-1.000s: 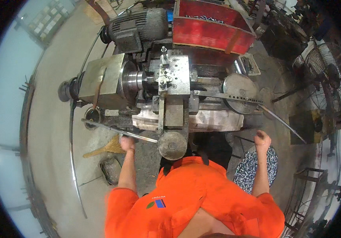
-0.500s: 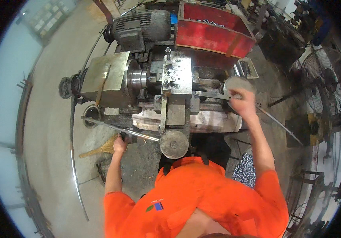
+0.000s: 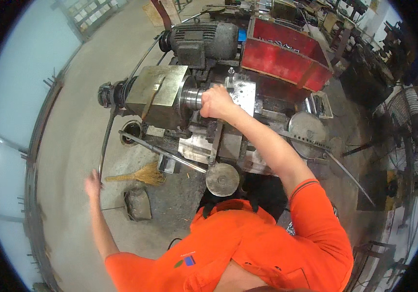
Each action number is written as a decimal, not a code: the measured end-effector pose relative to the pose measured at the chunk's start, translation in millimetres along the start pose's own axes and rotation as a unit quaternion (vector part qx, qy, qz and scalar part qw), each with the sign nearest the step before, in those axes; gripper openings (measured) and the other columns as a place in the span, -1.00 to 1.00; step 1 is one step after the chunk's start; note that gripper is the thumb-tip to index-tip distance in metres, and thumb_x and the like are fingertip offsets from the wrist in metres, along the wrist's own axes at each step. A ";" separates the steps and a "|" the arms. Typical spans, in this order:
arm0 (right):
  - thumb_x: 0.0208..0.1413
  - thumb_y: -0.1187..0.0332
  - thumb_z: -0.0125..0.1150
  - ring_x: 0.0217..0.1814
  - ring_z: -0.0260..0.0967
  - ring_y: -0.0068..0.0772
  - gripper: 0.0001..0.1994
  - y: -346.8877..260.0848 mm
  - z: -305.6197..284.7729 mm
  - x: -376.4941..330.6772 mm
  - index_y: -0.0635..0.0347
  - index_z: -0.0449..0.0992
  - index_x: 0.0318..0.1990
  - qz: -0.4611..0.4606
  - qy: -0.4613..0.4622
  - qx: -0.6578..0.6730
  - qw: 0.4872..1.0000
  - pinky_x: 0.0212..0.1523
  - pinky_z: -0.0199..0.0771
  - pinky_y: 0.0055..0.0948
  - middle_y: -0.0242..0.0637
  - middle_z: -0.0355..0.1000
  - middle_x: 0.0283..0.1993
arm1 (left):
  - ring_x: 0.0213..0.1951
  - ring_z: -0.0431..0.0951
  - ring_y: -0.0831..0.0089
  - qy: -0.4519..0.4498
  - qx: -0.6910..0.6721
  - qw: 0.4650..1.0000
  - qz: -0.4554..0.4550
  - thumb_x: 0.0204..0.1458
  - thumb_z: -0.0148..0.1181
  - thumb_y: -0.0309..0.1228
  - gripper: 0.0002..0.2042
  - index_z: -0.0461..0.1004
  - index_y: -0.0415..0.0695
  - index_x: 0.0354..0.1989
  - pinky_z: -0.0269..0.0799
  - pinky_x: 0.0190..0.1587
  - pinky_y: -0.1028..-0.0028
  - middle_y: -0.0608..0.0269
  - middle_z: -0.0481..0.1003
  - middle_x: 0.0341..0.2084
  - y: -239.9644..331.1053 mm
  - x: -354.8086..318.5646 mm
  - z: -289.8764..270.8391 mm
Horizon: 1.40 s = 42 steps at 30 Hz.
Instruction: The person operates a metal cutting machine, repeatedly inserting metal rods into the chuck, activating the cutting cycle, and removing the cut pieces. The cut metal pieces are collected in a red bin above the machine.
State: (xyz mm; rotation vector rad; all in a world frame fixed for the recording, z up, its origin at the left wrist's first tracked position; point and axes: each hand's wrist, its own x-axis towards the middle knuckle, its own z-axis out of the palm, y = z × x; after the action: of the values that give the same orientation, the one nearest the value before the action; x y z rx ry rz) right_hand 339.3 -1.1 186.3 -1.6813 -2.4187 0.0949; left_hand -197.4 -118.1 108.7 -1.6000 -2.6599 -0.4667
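Note:
My right hand [image 3: 217, 102] is at the lathe's spindle nose [image 3: 192, 99], between it and the steel tool block [image 3: 244, 93]. Its fingers are curled closed, and whatever they hold is hidden behind the hand. Out to the left, my left hand [image 3: 92, 185] is closed round the long metal lever [image 3: 106, 146] that hangs from the headstock's end. The hand is slightly blurred, and the forearm covers the lever's lower part. Below the tool block sits a round handle disc [image 3: 222, 179]; a bright rod [image 3: 170, 155] slants toward it. To the right stands a larger disc [image 3: 307, 129] with a perforated bar.
A dark motor [image 3: 204, 41] and a red bin [image 3: 286, 58] with small metal parts stand behind the lathe. On the floor at left lie a straw broom [image 3: 143, 175] and a dustpan [image 3: 138, 203]. A caged fan [image 3: 403, 121] is at far right.
My right hand has left the large disc at right and moved left to the spindle nose. My left hand has moved from beside the slanting rod out left to the long lever. The view has shifted.

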 end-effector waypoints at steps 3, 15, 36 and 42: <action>-0.47 0.29 0.16 -0.20 0.41 -0.03 -0.74 12.5 4.6 -0.4 0.24 0.56 -0.54 0.006 0.001 0.014 1.000 -0.10 0.36 -0.20 -0.03 0.49 -0.39 | -0.25 0.50 -0.06 0.020 0.026 0.999 -0.023 0.03 -0.16 0.18 -0.38 0.52 -0.22 -0.31 0.35 -0.22 0.12 -0.10 0.51 -0.45 31.1 -21.6 14.4; -0.39 0.26 0.15 -0.27 0.44 -0.03 -0.74 34.3 -23.1 -13.8 0.25 0.58 -0.54 0.008 -0.020 -0.102 0.995 -0.26 0.40 -0.16 0.00 0.48 -0.45 | -0.42 0.46 -0.07 -0.047 -0.083 0.995 0.030 -0.07 0.16 -0.04 -0.56 0.41 -0.27 -0.42 0.34 -0.33 0.14 -0.11 0.46 -0.55 79.2 -98.2 17.0; -0.30 0.31 0.14 -0.33 0.45 -0.09 -0.76 188.6 1.1 -509.4 0.16 0.58 -0.40 0.557 0.198 0.017 0.807 -0.25 0.46 -0.28 -0.09 0.49 -0.39 | -0.59 0.36 0.41 -0.323 -0.459 0.823 -0.089 -0.08 0.25 -0.25 -0.61 0.38 -0.16 -0.10 0.40 -0.49 0.31 0.25 0.34 -0.63 35.7 32.4 81.3; -0.23 0.30 0.13 -0.17 0.43 0.02 -0.75 176.7 129.8 -624.1 0.31 0.53 -0.42 0.652 -0.125 -0.007 0.748 -0.10 0.45 -0.19 0.07 0.45 -0.25 | -0.59 0.33 0.39 -0.281 -0.420 0.842 -0.188 -0.12 0.29 -0.24 -0.62 0.38 -0.09 -0.13 0.32 -0.50 0.31 0.27 0.30 -0.67 47.4 37.0 81.0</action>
State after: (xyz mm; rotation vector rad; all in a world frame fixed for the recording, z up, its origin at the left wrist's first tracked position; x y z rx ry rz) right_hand 686.8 -513.9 -45.7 -3.1051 -0.8234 0.4959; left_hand -162.1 -44.9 48.8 -1.4728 -3.5256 -1.5942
